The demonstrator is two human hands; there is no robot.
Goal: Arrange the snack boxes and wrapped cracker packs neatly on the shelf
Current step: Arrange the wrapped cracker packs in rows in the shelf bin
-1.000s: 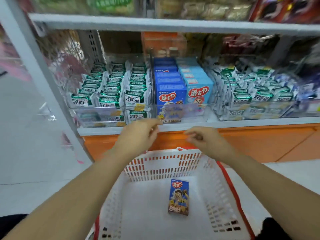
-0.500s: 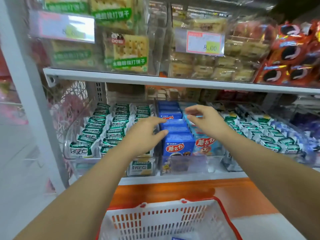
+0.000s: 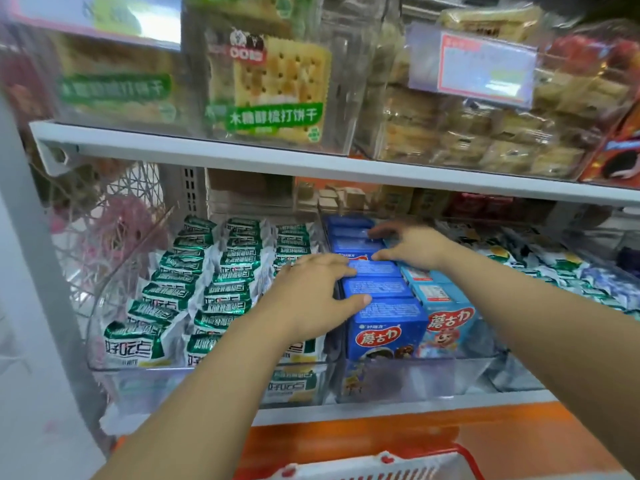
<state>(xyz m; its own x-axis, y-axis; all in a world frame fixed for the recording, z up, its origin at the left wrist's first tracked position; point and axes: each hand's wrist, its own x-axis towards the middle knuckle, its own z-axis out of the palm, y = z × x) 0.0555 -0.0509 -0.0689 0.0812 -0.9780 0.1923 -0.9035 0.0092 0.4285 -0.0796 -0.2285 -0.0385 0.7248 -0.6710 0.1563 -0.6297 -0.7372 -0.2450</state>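
A row of dark blue snack boxes stands in a clear bin on the lower shelf, with a row of light blue boxes beside it on the right. My left hand lies against the left side of the dark blue row, fingers and thumb stretched onto the box tops. My right hand reaches further back, fingers spread over the rear boxes of both rows. Neither hand lifts a box. Green-and-white wrapped cracker packs fill the bin to the left in three rows.
More wrapped packs lie in bins to the right. The upper shelf board hangs close above, carrying clear boxes of soda crackers. The red rim of a white basket shows at the bottom. A white shelf post stands left.
Both hands rose from above the basket to the lower shelf and moved in onto the blue boxes. My view tilted upward, so the basket and the box inside it dropped out of sight.
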